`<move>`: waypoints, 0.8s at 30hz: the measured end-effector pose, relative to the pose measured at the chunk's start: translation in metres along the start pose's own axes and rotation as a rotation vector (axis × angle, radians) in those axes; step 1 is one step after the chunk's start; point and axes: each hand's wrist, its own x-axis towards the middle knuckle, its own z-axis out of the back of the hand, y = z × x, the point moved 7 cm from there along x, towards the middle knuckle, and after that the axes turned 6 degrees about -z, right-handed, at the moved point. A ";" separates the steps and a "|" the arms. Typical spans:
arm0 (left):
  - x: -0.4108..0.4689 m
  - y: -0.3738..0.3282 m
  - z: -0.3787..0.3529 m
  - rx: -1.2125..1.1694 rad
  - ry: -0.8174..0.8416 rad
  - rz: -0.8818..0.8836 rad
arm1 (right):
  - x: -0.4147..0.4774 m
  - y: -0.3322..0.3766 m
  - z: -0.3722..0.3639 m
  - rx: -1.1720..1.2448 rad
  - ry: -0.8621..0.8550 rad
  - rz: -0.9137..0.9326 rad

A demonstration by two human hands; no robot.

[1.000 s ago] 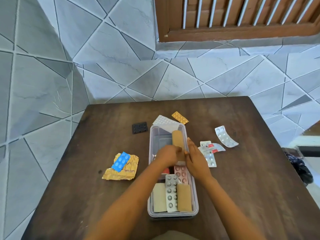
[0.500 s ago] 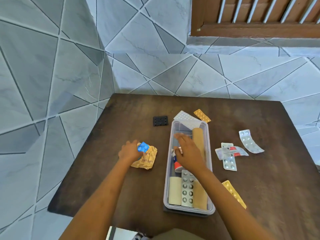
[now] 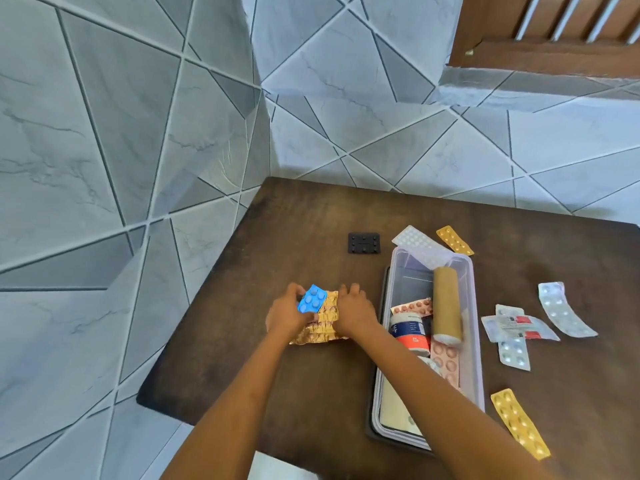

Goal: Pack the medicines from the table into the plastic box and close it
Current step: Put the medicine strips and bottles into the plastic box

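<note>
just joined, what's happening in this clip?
A person is packing medicines into a clear plastic box on a dark table. The box is open and already holds a tan roll, a small jar and some pill strips. Both hands are left of the box: the left hand grips a blue blister pack, and the right hand rests on the gold foil strips beneath it. Several silver and yellow strips lie loose to the right of the box.

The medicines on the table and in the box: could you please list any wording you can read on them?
Small bottle in the plastic box: large pale letters on its dark band, too blurred to read.
Sachets right of the box: red-patch print, too small to read.
Nothing else shows legible text.
</note>
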 end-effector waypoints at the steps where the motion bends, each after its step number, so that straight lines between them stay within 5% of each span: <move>1: 0.001 0.002 0.000 -0.014 -0.002 -0.008 | 0.004 0.000 0.001 0.021 0.018 -0.015; 10: 0.007 0.011 0.010 -0.351 -0.037 -0.029 | 0.016 -0.007 0.024 0.246 0.104 -0.124; 19: 0.010 -0.065 0.047 -0.654 0.008 -0.191 | -0.065 -0.092 0.146 0.650 -0.519 -0.157; 24: 0.006 -0.130 0.026 -0.654 0.070 -0.267 | -0.067 -0.152 0.143 0.613 -0.537 -0.305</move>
